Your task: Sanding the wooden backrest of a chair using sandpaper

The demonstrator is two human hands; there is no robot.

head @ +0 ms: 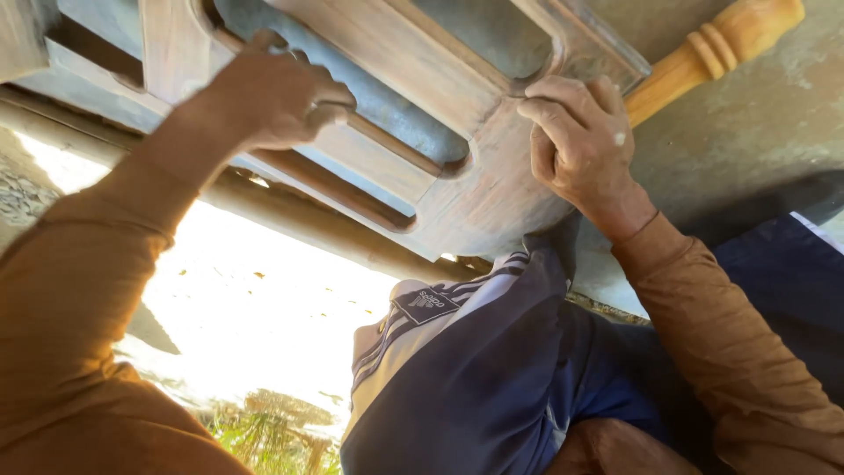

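We see a carved wooden frame (475, 176) with open cut-out panels, lying tilted across the upper half of the view, its lower rounded corner resting against our raised knee in dark blue trousers with white stripes (457, 352).

Our left hand (272, 92) sits on the frame's upper left part, its grip clenched around one of the frame's wooden bars, knuckles toward us. Our right hand (580, 141) lies on the frame's right edge near the rounded corner, fingers curled and pressing on the rim of a cut-out; whether this grip closes on anything small between the fingertips we cannot tell. Both arms wear rust-brown sleeves (70, 290).

A turned wooden leg (712, 53), lighter in colour, juts out from behind the frame toward the upper right, over a grey concrete floor (756, 132). Bright sunlit ground (255, 299) shows below the frame, with a patch of grass at the bottom.
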